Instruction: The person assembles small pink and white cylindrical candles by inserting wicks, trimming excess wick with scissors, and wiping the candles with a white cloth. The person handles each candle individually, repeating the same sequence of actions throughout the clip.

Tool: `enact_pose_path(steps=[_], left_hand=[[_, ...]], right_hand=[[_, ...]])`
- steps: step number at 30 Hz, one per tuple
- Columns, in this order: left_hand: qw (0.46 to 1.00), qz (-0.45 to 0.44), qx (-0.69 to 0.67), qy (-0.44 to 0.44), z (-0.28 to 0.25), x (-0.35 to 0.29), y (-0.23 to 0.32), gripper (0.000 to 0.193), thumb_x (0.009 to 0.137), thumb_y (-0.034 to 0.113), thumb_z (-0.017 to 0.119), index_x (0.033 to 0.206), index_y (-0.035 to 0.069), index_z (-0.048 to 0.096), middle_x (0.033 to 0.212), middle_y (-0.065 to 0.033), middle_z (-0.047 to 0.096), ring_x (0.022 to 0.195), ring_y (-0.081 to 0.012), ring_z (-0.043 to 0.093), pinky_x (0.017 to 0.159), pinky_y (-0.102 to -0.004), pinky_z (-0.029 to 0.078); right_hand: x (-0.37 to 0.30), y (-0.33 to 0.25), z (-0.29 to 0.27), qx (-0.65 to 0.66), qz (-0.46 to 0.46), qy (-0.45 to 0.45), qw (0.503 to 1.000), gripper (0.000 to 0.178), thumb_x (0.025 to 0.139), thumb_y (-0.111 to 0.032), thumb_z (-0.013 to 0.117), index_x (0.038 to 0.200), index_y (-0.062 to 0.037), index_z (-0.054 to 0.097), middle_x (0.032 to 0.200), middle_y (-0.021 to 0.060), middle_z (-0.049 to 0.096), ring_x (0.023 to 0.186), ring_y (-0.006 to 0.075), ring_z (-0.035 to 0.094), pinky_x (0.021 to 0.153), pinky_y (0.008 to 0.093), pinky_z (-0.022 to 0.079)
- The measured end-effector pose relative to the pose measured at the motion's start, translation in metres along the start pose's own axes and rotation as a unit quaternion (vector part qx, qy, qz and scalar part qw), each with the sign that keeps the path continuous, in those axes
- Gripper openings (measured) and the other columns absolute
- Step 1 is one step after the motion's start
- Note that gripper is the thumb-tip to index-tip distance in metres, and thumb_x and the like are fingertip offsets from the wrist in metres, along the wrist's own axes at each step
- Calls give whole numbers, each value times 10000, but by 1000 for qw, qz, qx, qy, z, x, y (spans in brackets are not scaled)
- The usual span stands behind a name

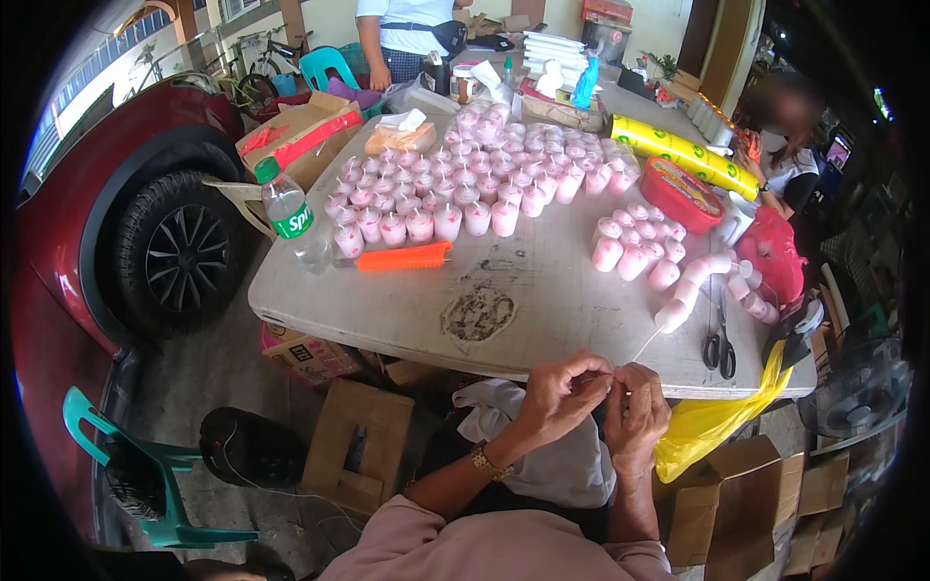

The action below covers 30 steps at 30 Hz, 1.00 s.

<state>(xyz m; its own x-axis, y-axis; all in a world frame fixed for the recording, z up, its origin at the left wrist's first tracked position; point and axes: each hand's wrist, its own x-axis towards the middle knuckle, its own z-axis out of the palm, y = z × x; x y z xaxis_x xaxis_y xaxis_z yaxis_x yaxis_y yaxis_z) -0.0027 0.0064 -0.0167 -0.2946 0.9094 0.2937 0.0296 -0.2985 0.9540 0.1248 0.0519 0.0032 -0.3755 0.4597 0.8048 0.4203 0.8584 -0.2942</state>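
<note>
At the table's near edge, my left hand (pixel 565 395) and my right hand (pixel 636 414) are close together, fingertips pinched on a thin white string (pixel 647 346). From my fingers the string runs up to a curved chain of pale pink cylinders (pixel 686 292), like small candles threaded end to end, lying on the table. Black scissors (pixel 719 351) rest right of the string. Beyond it stands a small group of pink-and-white candles (pixel 635 254). Many more candles with upright wicks (pixel 448 223) fill the middle of the table. My fingers hide the string's end.
On the white table (pixel 387 315) are an orange-handled tool (pixel 405 257), a green-capped bottle (pixel 291 215), a red oval tub (pixel 683 194) and a yellow roll (pixel 678 155). A yellow bag (pixel 722 426) hangs at the right edge; cartons (pixel 356 441) sit below. Two people are beyond.
</note>
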Motion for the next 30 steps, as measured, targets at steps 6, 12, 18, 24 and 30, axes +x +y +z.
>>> enact_pose_path(steps=[6,12,18,24,30], left_hand=[[999,7,38,15,0,0,3,120,898,52,652,983,-20,695,821,-8,680,709,-28,560,639,-204,471],[998,43,33,38,5,-10,-1,86,900,20,652,974,-19,670,776,33,634,682,-13,516,634,-184,442],[999,7,-10,40,9,-5,1,75,883,-34,662,946,2,642,661,102,414,589,19,303,613,-128,348],[999,28,33,32,9,1,3,89,865,24,701,952,36,704,550,74,431,518,16,335,564,-191,382],[997,66,49,-1,9,4,1,163,877,-29,636,1005,38,712,590,22,563,508,-29,411,1059,-398,383]], right_hand=[[2,3,3,-26,-11,-8,1000,225,769,69,673,953,-23,581,919,165,616,735,350,647,596,400,524],[0,13,6,-16,-27,24,999,230,712,53,698,898,-16,581,843,131,619,705,317,608,612,387,504],[0,15,8,-20,-24,52,998,246,699,44,712,890,-45,585,841,82,606,696,263,601,606,348,486],[-1,21,5,-11,-19,59,998,256,685,44,718,885,-50,586,847,80,603,678,263,583,611,351,473],[-4,27,3,-12,-4,57,998,259,680,45,707,885,-49,580,839,77,596,676,260,576,611,353,465]])
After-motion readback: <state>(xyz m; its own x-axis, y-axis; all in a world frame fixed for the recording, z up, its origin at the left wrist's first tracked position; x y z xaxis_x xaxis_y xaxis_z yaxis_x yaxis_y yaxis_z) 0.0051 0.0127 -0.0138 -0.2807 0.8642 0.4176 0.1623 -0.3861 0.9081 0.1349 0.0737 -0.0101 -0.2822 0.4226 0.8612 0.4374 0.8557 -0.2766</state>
